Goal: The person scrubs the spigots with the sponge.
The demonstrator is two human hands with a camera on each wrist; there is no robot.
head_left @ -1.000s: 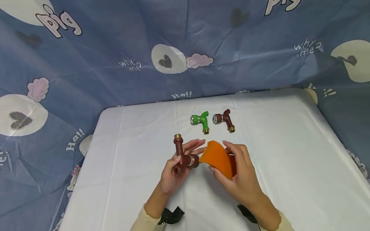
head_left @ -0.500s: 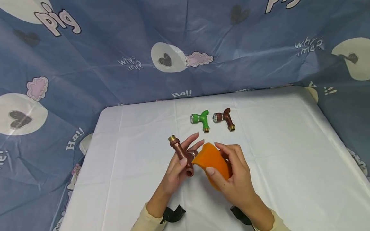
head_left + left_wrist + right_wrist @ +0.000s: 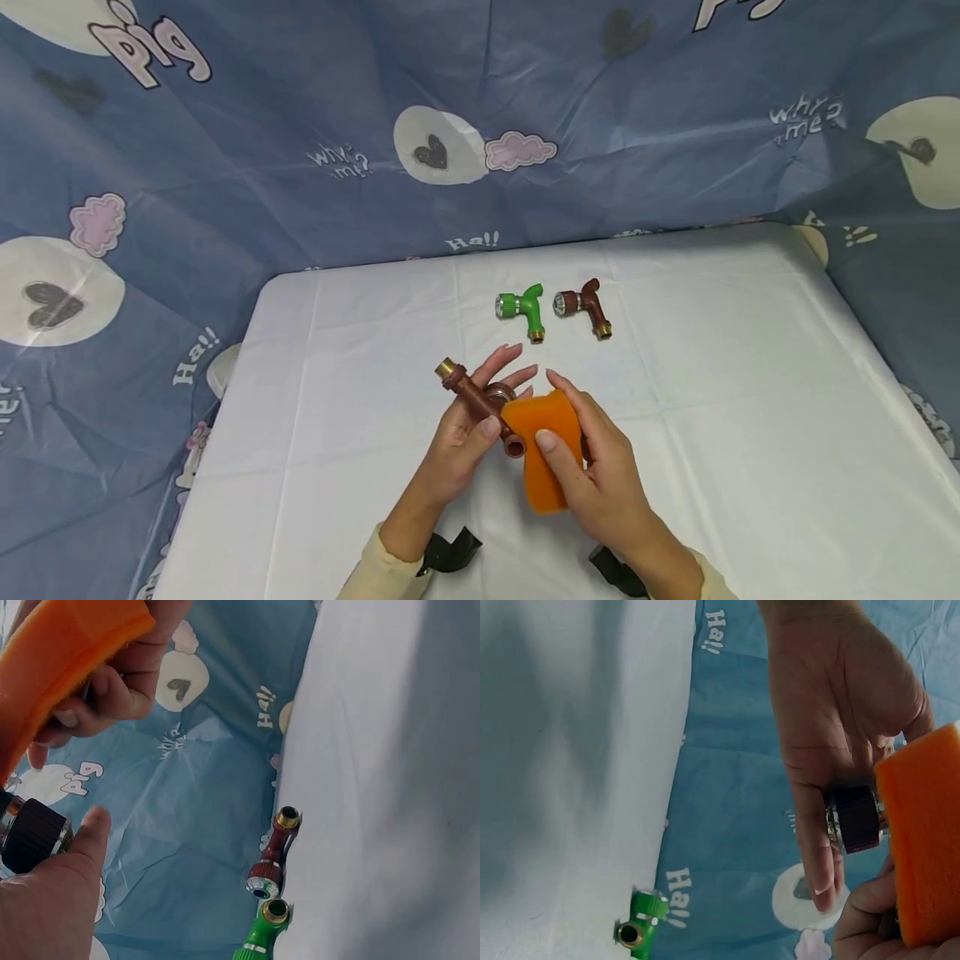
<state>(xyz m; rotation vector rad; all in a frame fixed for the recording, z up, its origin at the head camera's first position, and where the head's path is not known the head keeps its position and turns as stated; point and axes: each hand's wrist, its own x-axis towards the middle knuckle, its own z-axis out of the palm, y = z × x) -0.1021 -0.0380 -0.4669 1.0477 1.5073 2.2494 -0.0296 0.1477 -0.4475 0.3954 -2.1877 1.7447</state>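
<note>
My left hand (image 3: 459, 446) holds a brown tap (image 3: 476, 398), its thumb over the body and the other fingers extended behind. The tap's brass threaded end points up and left; its open spout faces toward me. My right hand (image 3: 600, 479) grips an orange sponge (image 3: 558, 417) with the thumb on its near face. In the head view the sponge overlaps the tap beside the spout; whether they touch is hard to tell. The right wrist view shows the tap's dark ribbed knob (image 3: 855, 817) between the left fingers and the sponge, which hides the rest of the tap.
Farther back on the white-covered table (image 3: 360, 350) lie a green tap (image 3: 529, 310) and another brown tap (image 3: 588, 308), side by side. A blue printed cloth (image 3: 300, 108) hangs behind the table. Black straps (image 3: 452, 552) sit at both wrists.
The left hand has turned the brown tap, so its brass end tilts left and its spout swings right. The right hand has moved left with the sponge, bringing it over the tap's spout side.
</note>
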